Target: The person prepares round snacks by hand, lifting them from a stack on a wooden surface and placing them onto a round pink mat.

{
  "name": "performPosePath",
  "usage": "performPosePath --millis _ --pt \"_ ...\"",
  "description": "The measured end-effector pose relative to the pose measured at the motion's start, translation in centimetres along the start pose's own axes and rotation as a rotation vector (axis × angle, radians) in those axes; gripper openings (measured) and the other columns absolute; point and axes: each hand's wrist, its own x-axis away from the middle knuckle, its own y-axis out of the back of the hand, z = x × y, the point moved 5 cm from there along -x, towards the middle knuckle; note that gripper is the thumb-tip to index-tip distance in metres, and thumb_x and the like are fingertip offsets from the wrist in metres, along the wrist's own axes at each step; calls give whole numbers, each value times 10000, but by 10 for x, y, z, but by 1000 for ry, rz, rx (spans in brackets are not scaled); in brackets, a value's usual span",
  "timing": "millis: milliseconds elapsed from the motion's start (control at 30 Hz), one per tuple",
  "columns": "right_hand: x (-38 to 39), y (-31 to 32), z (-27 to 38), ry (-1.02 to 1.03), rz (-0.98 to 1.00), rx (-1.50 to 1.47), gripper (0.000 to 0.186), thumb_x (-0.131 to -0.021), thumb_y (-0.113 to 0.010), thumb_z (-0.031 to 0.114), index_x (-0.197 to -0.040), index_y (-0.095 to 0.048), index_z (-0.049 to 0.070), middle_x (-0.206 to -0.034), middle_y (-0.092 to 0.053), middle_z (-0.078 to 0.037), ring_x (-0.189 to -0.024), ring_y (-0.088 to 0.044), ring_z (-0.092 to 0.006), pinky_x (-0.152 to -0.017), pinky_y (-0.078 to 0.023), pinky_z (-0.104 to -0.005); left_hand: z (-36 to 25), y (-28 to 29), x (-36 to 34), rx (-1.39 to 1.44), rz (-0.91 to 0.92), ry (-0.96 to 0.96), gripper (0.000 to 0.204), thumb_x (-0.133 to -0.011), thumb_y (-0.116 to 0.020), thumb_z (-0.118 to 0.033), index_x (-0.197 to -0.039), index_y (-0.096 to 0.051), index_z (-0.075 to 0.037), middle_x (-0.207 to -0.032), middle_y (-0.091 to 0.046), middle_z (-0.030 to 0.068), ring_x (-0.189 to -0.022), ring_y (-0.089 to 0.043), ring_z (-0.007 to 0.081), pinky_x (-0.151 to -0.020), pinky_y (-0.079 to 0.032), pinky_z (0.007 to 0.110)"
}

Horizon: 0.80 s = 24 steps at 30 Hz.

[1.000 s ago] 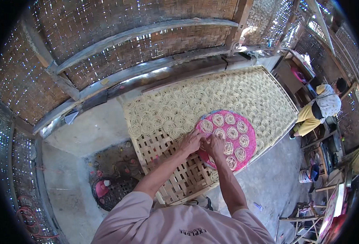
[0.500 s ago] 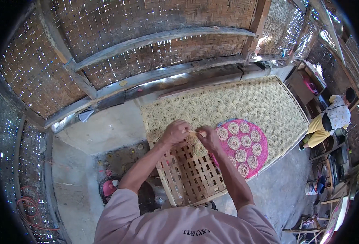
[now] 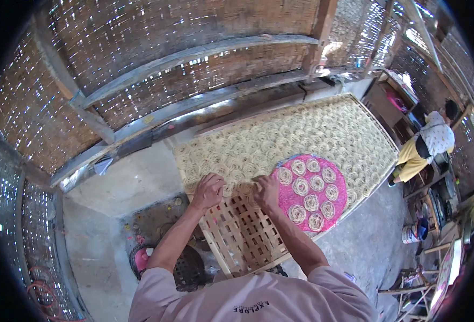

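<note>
A woven bamboo rack (image 3: 239, 231) lies in front of me, its far part covered with pale coiled nests (image 3: 301, 126) of thin strands, like noodles. At the near edge of these rows my left hand (image 3: 209, 191) is closed, its fingers curled down beside a nest; what they hold is hidden. My right hand (image 3: 267, 191) is closed too, its fingertips low by another nest in shadow, and I cannot make out what is in them. Right beside it, a round pink tray (image 3: 318, 188) rests on the rack with several separate nests on it.
A person (image 3: 430, 142) in yellow trousers stands at the far right by shelves. A white bucket (image 3: 414, 233) stands on the floor at the right. A pink container (image 3: 142, 258) sits low at the left. Behind the rack runs a woven wall (image 3: 178, 27) with wooden beams.
My hands have come down from above the rack, where they pinched a pale piece together, and moved apart to its nests. The view has shifted slightly.
</note>
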Motion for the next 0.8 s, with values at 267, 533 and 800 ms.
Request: performPosePath --millis 267,533,800 --pt "-10 74 -102 -307 -28 548 224 -809 -598 242 -978 -703 139 -961 -618 -102 -968 -542 -306 -862 -416 -432 -56 -112 -102 35 22 -101 182 -757 -635 -87 -935 -649 -50 -966 -627 94 -973 -569 279 -834 -475 395" --pt "-16 53 -122 -351 35 589 256 -787 -608 300 -911 -656 80 -999 -605 -141 -980 -549 -319 -875 -398 -465 -64 -171 -123 11 203 -110 308 -771 -575 -66 -1074 -617 -26 -1018 -615 126 -1015 -546 293 -881 -458 397" --pt "-7 56 -92 -69 -11 244 172 -716 -685 197 -822 -614 81 -713 -634 -122 -764 -588 -345 -771 -444 -441 -65 -164 -113 169 99 -107 258 -746 -589 -26 -1000 -633 -29 -960 -616 113 -981 -557 300 -882 -451 403"
